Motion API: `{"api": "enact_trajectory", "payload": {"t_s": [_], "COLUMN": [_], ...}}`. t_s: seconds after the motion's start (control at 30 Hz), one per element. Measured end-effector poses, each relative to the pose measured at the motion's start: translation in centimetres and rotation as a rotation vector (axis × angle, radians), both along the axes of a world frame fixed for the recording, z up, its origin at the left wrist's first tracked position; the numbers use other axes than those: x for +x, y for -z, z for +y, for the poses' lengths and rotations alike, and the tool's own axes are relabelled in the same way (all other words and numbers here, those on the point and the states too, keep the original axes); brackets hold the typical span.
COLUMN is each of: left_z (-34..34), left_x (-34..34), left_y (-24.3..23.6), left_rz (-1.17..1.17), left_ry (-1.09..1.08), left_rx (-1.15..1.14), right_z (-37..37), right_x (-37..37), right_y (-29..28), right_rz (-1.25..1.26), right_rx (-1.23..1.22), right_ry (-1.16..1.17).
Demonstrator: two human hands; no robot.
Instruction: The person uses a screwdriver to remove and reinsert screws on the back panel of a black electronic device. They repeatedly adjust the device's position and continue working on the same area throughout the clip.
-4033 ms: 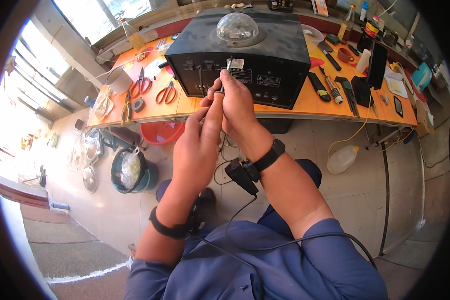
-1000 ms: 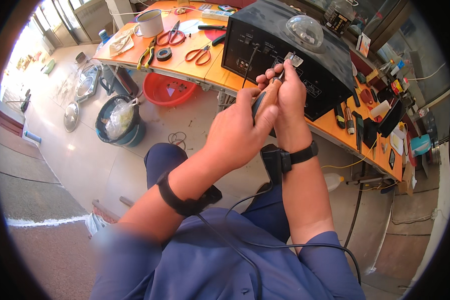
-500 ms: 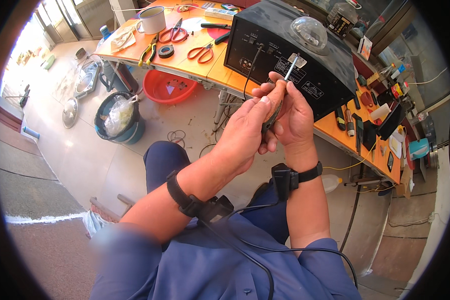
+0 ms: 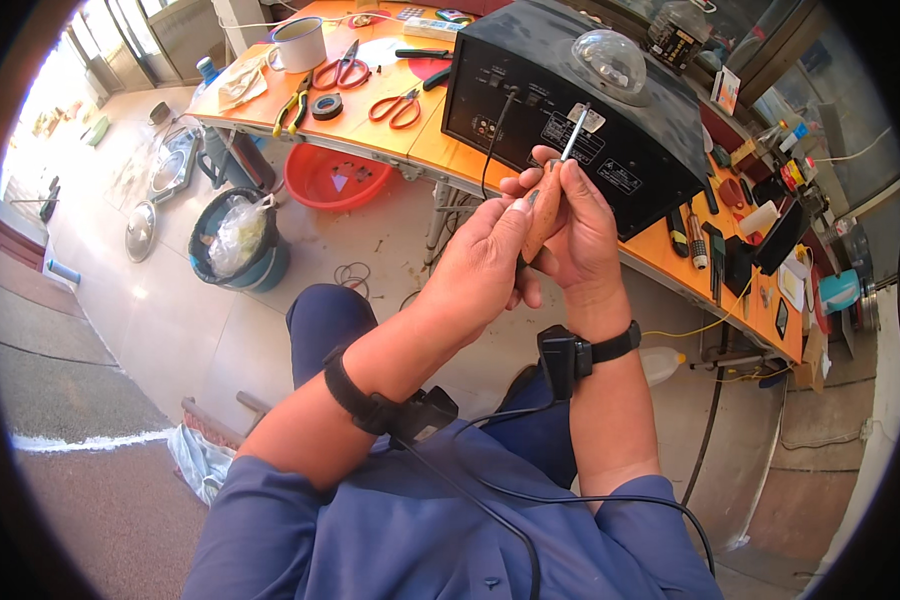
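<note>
Both hands hold a screwdriver point(image 4: 541, 218) in front of my body, its worn orange-brown handle tilted and its metal shaft pointing up and away. My left hand point(image 4: 485, 245) is closed around the lower handle, thumb along its side. Around the upper handle, close to the shaft, the fingers of my right hand point(image 4: 588, 225) are closed. Behind the shaft stands a black electrical box point(image 4: 625, 130) on the orange workbench point(image 4: 355, 125), with a cable plugged into its panel. From this view, the shaft tip overlaps a small metal plate on that panel; contact cannot be made out.
Left on the bench lie yellow-black pliers point(image 4: 294, 106), black tape point(image 4: 327, 107), red-handled scissors point(image 4: 398, 108) and an enamel mug point(image 4: 299, 46). A clear dome point(image 4: 610, 65) sits on the box. Below are a red basin point(image 4: 315, 190) and a bucket point(image 4: 270, 262). Tools crowd the right side.
The screwdriver handle has turned in my fingers, showing more of its orange side and less of the dark side. Both hands stay closed around it.
</note>
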State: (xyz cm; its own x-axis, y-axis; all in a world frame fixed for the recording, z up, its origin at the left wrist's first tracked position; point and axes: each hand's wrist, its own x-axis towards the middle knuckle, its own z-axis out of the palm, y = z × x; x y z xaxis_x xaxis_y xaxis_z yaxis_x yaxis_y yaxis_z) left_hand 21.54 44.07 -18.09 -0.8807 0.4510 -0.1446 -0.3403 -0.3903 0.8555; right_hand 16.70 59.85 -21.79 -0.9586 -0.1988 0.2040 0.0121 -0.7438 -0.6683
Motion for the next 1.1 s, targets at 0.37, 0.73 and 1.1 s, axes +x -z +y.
{"api": "enact_trajectory", "payload": {"t_s": [0.37,0.73,1.1], "left_z": [0.3,0.4,0.0], "left_x": [0.4,0.2,-0.5], "left_y": [-0.2,-0.2,-0.6], "left_rz": [1.114,1.206,0.919], "left_ry": [-0.446,-0.576,-0.471], "left_rx": [-1.142,-1.142,-0.91], "right_z": [-0.9,-0.4,-0.6], "right_x": [-0.3,-1.0,-0.9], "right_y": [0.0,-0.1,-0.4], "right_rz": [-0.028,0.025,-0.013], "right_rx": [-0.267,-0.286,-0.171], "right_ry": [-0.184,-0.278,-0.17]}}
